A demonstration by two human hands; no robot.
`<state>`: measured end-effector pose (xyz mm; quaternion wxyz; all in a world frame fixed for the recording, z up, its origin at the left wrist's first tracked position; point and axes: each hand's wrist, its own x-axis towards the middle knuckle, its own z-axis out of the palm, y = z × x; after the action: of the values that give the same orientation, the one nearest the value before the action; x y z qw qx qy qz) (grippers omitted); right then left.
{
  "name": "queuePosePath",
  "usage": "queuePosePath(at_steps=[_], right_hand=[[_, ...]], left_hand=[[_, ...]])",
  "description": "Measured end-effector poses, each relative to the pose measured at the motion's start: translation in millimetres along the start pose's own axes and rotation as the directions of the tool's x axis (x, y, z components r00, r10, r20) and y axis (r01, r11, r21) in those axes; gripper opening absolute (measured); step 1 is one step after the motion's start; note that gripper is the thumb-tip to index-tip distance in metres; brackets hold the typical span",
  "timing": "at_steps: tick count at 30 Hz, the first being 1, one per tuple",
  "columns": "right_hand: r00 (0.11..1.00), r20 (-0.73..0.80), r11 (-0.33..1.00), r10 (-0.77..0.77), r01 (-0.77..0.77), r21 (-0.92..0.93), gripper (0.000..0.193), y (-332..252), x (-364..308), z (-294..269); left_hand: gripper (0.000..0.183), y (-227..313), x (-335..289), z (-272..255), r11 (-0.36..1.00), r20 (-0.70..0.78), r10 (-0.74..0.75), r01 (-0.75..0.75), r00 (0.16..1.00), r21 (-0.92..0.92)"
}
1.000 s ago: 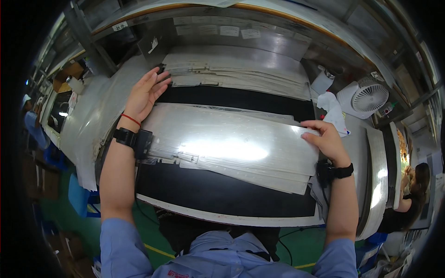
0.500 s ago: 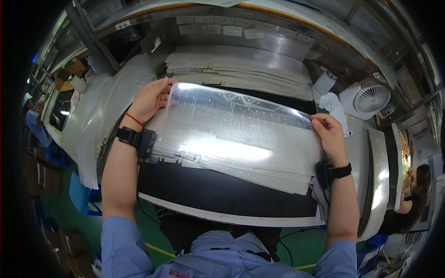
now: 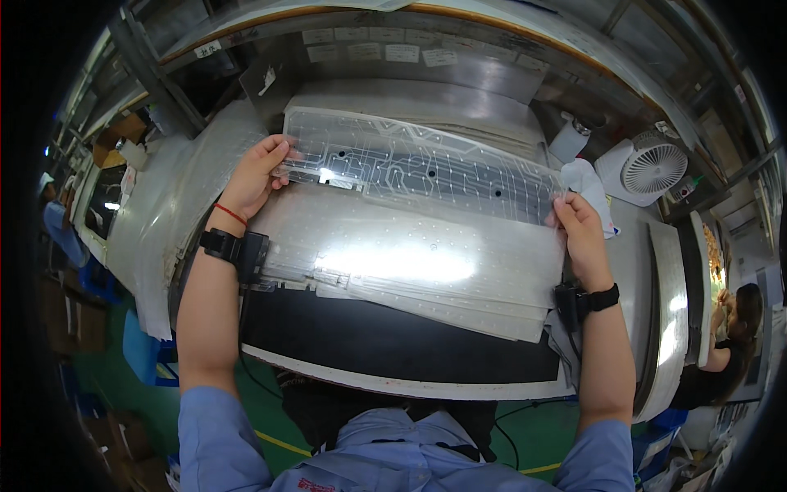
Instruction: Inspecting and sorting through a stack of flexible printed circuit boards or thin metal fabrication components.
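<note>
A clear plastic sheet printed with pale circuit lines (image 3: 418, 164) hangs between my hands, tilted up and away from me. My left hand (image 3: 261, 174) pinches its left edge between thumb and fingers. At the right end, my right hand (image 3: 579, 225) grips the corner the same way. Below and nearer to me lies a stack of similar translucent sheets (image 3: 410, 262), with a bright glare across its top and uneven edges. Behind the held sheet, a second stack of pale sheets (image 3: 426, 98) is partly hidden. The black work surface (image 3: 393, 336) shows along the front.
A white fan (image 3: 652, 170), a pale bottle (image 3: 568, 141) and a crumpled white cloth (image 3: 586, 182) stand at the right. More sheets (image 3: 184, 189) are piled at the left. A metal shelf edge (image 3: 426, 15) spans the back. Another person (image 3: 730, 344) sits at far right.
Both hands still hold the sheet. It has moved away from me and its far edge has risen toward the back stack, uncovering more of the near stack. My left hand has shifted slightly left.
</note>
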<state>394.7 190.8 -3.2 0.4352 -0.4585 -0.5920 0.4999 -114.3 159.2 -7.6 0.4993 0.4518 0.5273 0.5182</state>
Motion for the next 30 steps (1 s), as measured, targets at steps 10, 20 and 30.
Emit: queuePosePath(at_steps=[10,20,30], right_hand=[[0.999,0.027,0.999,-0.044,0.045,-0.024,0.016,3,2,-2],[0.981,0.184,0.923,0.061,0.015,-0.385,0.021,-8,-10,-2],[0.994,0.049,0.961,-0.093,0.102,-0.257,0.013,-3,-7,0]], left_hand=[[0.027,-1,2,-2,0.999,-0.027,0.022,-0.022,0.999,-0.033],[0.040,1,1,8,0.950,-0.196,0.106,-0.157,0.975,-0.269],[0.042,6,-4,7,0.981,0.034,0.006,0.001,0.999,-0.193]])
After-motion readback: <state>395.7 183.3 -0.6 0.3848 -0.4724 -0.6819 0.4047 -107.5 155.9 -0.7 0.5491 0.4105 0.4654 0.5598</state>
